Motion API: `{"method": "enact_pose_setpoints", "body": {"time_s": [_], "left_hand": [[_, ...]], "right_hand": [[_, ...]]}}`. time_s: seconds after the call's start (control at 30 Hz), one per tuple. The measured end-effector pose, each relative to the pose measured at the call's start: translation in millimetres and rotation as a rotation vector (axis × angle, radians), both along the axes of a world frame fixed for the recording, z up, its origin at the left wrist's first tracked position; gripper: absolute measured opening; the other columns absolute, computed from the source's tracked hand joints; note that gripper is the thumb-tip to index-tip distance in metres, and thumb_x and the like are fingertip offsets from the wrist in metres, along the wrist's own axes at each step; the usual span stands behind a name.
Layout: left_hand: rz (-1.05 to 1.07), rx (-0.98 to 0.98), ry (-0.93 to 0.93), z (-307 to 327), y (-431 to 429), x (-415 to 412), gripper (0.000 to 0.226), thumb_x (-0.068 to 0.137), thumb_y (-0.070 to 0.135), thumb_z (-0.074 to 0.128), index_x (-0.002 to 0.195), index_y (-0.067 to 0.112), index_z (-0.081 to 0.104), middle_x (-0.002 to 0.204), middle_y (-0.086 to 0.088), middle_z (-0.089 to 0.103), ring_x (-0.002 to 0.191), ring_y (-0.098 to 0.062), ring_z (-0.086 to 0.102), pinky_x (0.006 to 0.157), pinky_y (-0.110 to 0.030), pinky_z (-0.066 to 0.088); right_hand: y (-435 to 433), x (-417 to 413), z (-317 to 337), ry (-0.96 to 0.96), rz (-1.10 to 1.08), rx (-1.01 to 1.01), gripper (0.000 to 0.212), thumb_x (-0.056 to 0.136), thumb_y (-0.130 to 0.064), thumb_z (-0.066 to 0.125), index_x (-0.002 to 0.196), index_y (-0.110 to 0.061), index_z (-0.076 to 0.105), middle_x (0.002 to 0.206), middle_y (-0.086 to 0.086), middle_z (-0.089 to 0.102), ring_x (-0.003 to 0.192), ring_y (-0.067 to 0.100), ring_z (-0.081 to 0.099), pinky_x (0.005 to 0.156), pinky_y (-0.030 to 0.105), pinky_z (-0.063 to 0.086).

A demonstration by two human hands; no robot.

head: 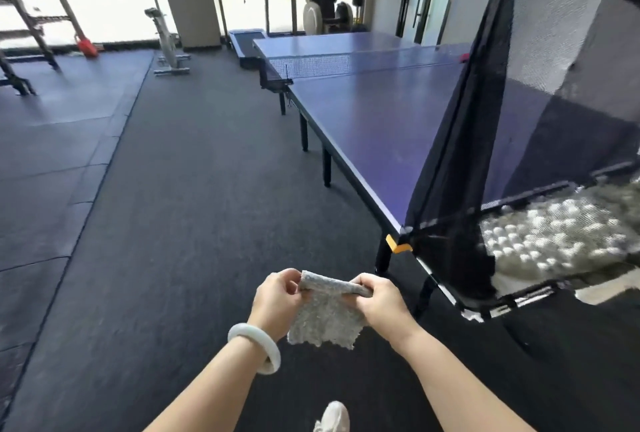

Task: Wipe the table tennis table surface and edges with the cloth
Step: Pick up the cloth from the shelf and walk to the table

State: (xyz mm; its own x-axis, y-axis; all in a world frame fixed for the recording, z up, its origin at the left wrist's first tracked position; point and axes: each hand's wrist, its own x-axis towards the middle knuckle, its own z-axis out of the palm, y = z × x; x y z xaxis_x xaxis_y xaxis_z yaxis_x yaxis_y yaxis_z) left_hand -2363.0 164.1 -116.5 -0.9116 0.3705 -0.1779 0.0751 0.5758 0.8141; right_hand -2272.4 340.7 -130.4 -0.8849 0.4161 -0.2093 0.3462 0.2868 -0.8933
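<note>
Your left grip point(277, 300) and right grip point(379, 300) each pinch the grey cloth point(325, 322) by its top edge. The blue desk point(374, 113) stands ahead, apart from both.

One table tennis table point(374, 113) bears one net point(311, 64). Off its corner, two hands, left hand point(277, 300) and right hand point(381, 300), hold one cloth point(325, 317). One exercise bike point(166, 36) stands beyond.

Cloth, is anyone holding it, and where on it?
Both: left hand and right hand pinch the cloth along its folded top edge, one at each end.
</note>
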Motion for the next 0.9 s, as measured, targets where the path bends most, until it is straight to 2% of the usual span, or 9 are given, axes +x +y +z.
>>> {"method": "enact_pose_setpoints", "body": {"time_s": [0.1,0.17,0.33,0.5,0.57,0.63,0.7,0.77,0.9], "left_hand": [[0.016,0.003,0.011,-2,47,-82,0.017,0.084,0.014,0.067,0.072,0.026,0.065,0.065,0.006,0.056,0.053,-0.002,0.044,0.048,-0.013,0.034],[0.011,0.009,-0.019,0,74,-129,0.017,0.085,0.015,0.068,0.071,0.026,0.067,0.06,0.006,0.057,0.048,-0.002,0.043,0.046,-0.015,0.034],[-0.037,-0.003,-0.051,0,143,-230,0.013,0.086,0.021,0.071,0.075,0.027,0.067,0.065,0.003,0.063,0.053,-0.007,0.048,0.046,-0.015,0.036],[-0.151,0.062,-0.176,-16,229,-313,0.013,0.085,0.018,0.068,0.083,0.031,0.068,0.073,0.003,0.068,0.052,0.002,0.057,0.047,-0.009,0.039],[-0.273,0.066,-0.206,-25,269,-348,0.021,0.082,0.013,0.069,0.088,0.033,0.065,0.076,0.004,0.069,0.059,0.004,0.061,0.051,-0.011,0.044],[-0.422,0.076,-0.282,-33,312,-382,0.032,0.079,0.005,0.068,0.098,0.031,0.063,0.084,-0.002,0.069,0.075,-0.01,0.068,0.068,-0.029,0.057],[-0.567,0.08,-0.352,-38,351,-416,0.046,0.077,-0.003,0.065,0.109,0.03,0.062,0.095,-0.012,0.069,0.088,-0.029,0.069,0.083,-0.048,0.057],[-0.727,0.061,-0.401,-45,385,-445,0.056,0.074,-0.005,0.063,0.113,0.034,0.062,0.1,-0.011,0.069,0.092,-0.031,0.068,0.085,-0.052,0.057],[-1.011,0.04,-0.487,-48,442,-471,0.06,0.081,-0.015,0.057,0.121,0.03,0.061,0.109,-0.013,0.068,0.093,-0.031,0.067,0.078,-0.047,0.06]], "right_hand": [[49,-84,-8,-0.008,0.003,-0.037,0.017,0.088,-0.013,0.069,0.075,-0.023,0.066,0.066,-0.009,0.064,0.064,0.004,0.054,0.061,0.026,0.044],[78,-131,-9,-0.015,-0.015,-0.042,0.015,0.087,-0.012,0.069,0.075,-0.021,0.065,0.065,-0.009,0.063,0.063,0.004,0.052,0.06,0.026,0.043],[134,-221,-5,-0.033,-0.102,-0.02,0.014,0.089,-0.014,0.067,0.076,-0.018,0.063,0.061,-0.01,0.058,0.058,0.004,0.047,0.055,0.024,0.039],[186,-272,-14,-0.061,-0.296,0.012,0.019,0.086,-0.014,0.068,0.073,-0.026,0.063,0.061,-0.013,0.058,0.057,0.001,0.047,0.05,0.016,0.035],[209,-293,-22,-0.065,-0.392,0.028,0.019,0.087,-0.014,0.069,0.071,-0.021,0.062,0.062,-0.008,0.058,0.059,0.004,0.044,0.052,0.021,0.033],[233,-316,-27,-0.09,-0.5,0.029,0.014,0.089,-0.015,0.07,0.076,-0.015,0.065,0.07,-0.001,0.064,0.066,0.01,0.049,0.057,0.028,0.035],[255,-338,-32,-0.12,-0.624,0.019,0.011,0.089,-0.013,0.069,0.079,-0.011,0.067,0.076,0.007,0.068,0.071,0.016,0.054,0.06,0.031,0.038],[271,-356,-35,-0.149,-0.766,-0.002,0.01,0.09,-0.012,0.068,0.081,-0.007,0.066,0.079,0.012,0.069,0.073,0.025,0.056,0.06,0.033,0.04],[286,-376,-30,-0.215,-0.984,0.024,0.01,0.092,-0.014,0.067,0.083,-0.01,0.068,0.081,0.007,0.07,0.083,0.033,0.064,0.066,0.046,0.05]]}}
